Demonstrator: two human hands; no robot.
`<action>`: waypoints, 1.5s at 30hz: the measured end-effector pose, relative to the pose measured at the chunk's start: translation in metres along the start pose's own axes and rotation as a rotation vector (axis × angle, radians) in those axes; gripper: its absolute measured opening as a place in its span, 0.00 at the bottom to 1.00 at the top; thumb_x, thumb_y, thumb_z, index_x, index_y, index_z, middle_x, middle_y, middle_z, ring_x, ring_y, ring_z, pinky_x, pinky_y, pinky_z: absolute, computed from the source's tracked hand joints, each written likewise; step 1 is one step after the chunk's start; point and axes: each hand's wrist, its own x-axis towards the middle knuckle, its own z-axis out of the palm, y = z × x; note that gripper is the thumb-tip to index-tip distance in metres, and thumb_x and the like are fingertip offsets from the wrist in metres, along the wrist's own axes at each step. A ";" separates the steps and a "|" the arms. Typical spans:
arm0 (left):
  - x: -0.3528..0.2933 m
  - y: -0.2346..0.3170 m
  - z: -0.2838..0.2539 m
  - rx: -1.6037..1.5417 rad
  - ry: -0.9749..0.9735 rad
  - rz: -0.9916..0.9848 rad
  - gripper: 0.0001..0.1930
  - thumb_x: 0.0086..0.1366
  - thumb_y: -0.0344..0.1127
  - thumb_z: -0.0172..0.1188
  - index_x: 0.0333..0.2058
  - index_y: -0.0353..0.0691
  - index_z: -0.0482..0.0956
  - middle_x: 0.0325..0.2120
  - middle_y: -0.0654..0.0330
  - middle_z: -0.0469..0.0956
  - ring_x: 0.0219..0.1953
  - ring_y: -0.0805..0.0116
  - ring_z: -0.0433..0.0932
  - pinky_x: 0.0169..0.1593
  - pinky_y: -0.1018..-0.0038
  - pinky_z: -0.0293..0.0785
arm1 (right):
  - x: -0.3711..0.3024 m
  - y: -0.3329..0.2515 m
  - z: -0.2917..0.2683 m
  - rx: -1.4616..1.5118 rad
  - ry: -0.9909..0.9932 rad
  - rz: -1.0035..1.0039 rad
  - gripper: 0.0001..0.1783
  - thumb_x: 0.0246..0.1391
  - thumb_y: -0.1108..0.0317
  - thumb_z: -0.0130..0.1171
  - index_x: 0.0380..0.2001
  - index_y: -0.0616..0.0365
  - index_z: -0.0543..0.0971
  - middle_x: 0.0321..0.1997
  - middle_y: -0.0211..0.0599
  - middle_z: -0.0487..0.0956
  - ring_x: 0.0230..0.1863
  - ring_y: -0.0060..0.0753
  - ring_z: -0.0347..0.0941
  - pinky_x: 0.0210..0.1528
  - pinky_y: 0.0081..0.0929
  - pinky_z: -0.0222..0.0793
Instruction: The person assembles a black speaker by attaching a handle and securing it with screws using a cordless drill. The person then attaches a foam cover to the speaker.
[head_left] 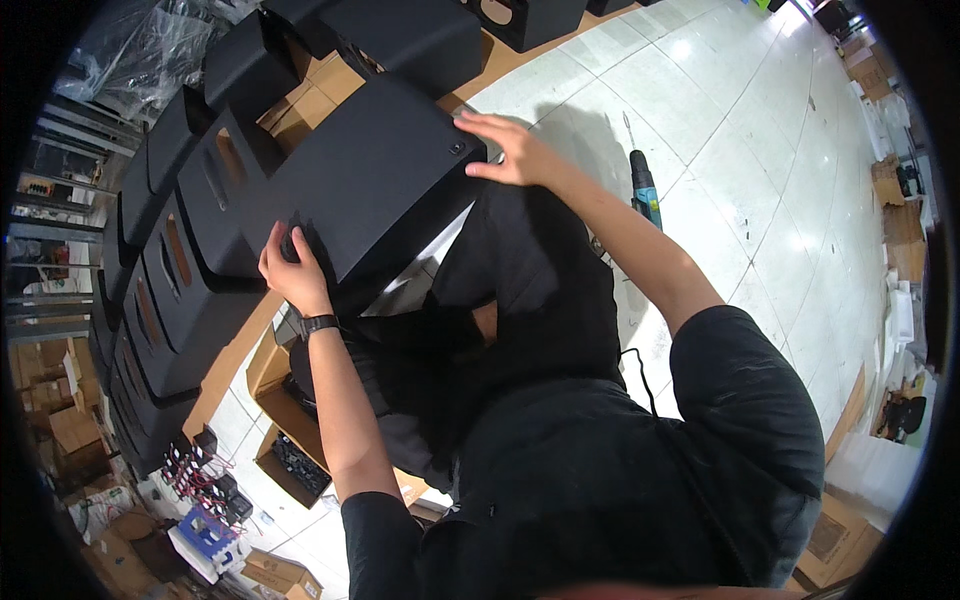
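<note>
A large black speaker cabinet lies across in front of my lap, tilted, its near right end by my knee. At its right end, my right hand grips the corner, fingers on the top face and thumb at the edge, beside a small square fitting. My left hand holds the cabinet's left side, its fingertips at a dark recess. What lies under those fingertips is hidden.
More black cabinets with slotted openings stand in rows at the left and far side, on cardboard. A cordless drill lies on the tiled floor at right. By my left arm is an open carton of small black parts.
</note>
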 end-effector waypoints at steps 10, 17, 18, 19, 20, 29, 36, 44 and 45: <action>-0.037 0.148 0.081 -0.091 -0.424 0.465 0.21 0.63 0.49 0.71 0.51 0.47 0.87 0.48 0.64 0.83 0.52 0.59 0.78 0.57 0.58 0.68 | -0.009 -0.024 0.031 -0.396 -0.127 0.275 0.66 0.49 0.46 0.79 0.82 0.26 0.44 0.72 0.66 0.67 0.62 0.67 0.77 0.60 0.52 0.79; -0.017 0.162 0.110 -0.122 -0.502 0.321 0.13 0.56 0.48 0.76 0.38 0.51 0.92 0.36 0.67 0.84 0.45 0.62 0.80 0.51 0.64 0.67 | -0.002 -0.034 0.026 -0.471 -0.226 0.397 0.68 0.48 0.49 0.80 0.82 0.23 0.43 0.68 0.70 0.72 0.49 0.66 0.85 0.50 0.48 0.84; -0.018 0.158 0.113 -0.149 -0.476 0.313 0.12 0.55 0.47 0.77 0.35 0.50 0.92 0.36 0.67 0.84 0.45 0.63 0.81 0.50 0.65 0.66 | -0.002 -0.035 0.027 -0.477 -0.224 0.389 0.68 0.48 0.50 0.80 0.82 0.23 0.42 0.66 0.69 0.73 0.49 0.66 0.85 0.50 0.49 0.84; -0.018 0.156 0.114 -0.160 -0.480 0.308 0.12 0.54 0.47 0.77 0.35 0.50 0.92 0.37 0.67 0.84 0.45 0.63 0.81 0.50 0.65 0.66 | -0.003 -0.035 0.026 -0.487 -0.221 0.383 0.68 0.48 0.51 0.80 0.82 0.23 0.42 0.65 0.69 0.73 0.49 0.66 0.85 0.49 0.49 0.84; -0.018 0.154 0.114 -0.171 -0.484 0.302 0.13 0.54 0.46 0.77 0.35 0.50 0.92 0.37 0.67 0.84 0.45 0.63 0.81 0.50 0.65 0.66 | -0.003 -0.035 0.026 -0.496 -0.218 0.377 0.69 0.48 0.52 0.80 0.82 0.23 0.42 0.64 0.69 0.74 0.49 0.66 0.85 0.49 0.49 0.85; -0.023 0.156 0.115 -0.157 -0.431 0.316 0.13 0.52 0.46 0.78 0.35 0.50 0.92 0.37 0.68 0.85 0.45 0.64 0.81 0.52 0.65 0.65 | -0.002 -0.039 0.027 -0.392 -0.210 0.415 0.69 0.48 0.57 0.81 0.82 0.22 0.43 0.44 0.58 0.84 0.41 0.60 0.85 0.46 0.49 0.84; -0.023 0.154 0.118 -0.159 -0.440 0.308 0.13 0.52 0.49 0.77 0.35 0.52 0.93 0.38 0.70 0.84 0.46 0.63 0.80 0.51 0.64 0.64 | 0.000 -0.039 0.028 -0.396 -0.223 0.417 0.66 0.48 0.58 0.80 0.81 0.23 0.46 0.41 0.45 0.86 0.41 0.54 0.85 0.47 0.49 0.84; -0.024 0.150 0.120 -0.099 -0.456 0.312 0.14 0.56 0.51 0.76 0.39 0.55 0.94 0.39 0.72 0.83 0.46 0.66 0.80 0.52 0.65 0.64 | 0.001 -0.034 0.031 -0.415 -0.221 0.420 0.67 0.45 0.58 0.82 0.80 0.21 0.48 0.34 0.47 0.83 0.40 0.50 0.86 0.45 0.45 0.85; -0.025 0.150 0.120 -0.105 -0.450 0.315 0.14 0.56 0.51 0.76 0.39 0.55 0.94 0.39 0.72 0.83 0.46 0.66 0.80 0.52 0.65 0.64 | -0.001 -0.031 0.032 -0.416 -0.213 0.411 0.68 0.44 0.59 0.83 0.81 0.22 0.48 0.32 0.47 0.83 0.39 0.52 0.85 0.45 0.46 0.84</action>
